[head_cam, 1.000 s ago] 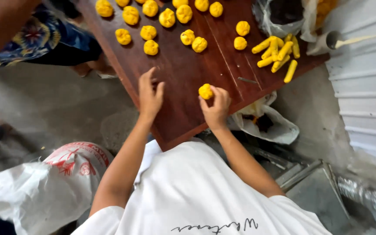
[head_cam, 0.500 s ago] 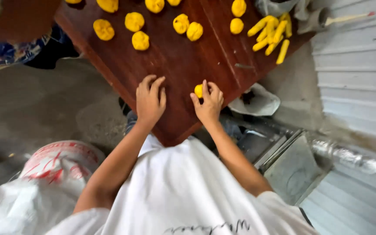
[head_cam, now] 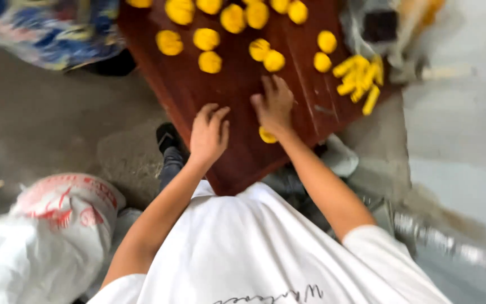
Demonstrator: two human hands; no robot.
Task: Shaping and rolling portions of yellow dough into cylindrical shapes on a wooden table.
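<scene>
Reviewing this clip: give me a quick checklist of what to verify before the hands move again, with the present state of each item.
1. Right hand covers the yellow dough piece on the dark red-brown wooden board: ok, palm down, piece showing at the wrist.
2. Left hand flat on the board, holding nothing: ok.
3. Dough piece's shape under the palm: cannot tell, mostly hidden.
4. Finished round yellow dough pieces apart from both hands: ok.
5. Pile of yellow dough sticks on the board's right corner: ok, though near the edge.
6. Picture sharpness: not ok, blurred.
</scene>
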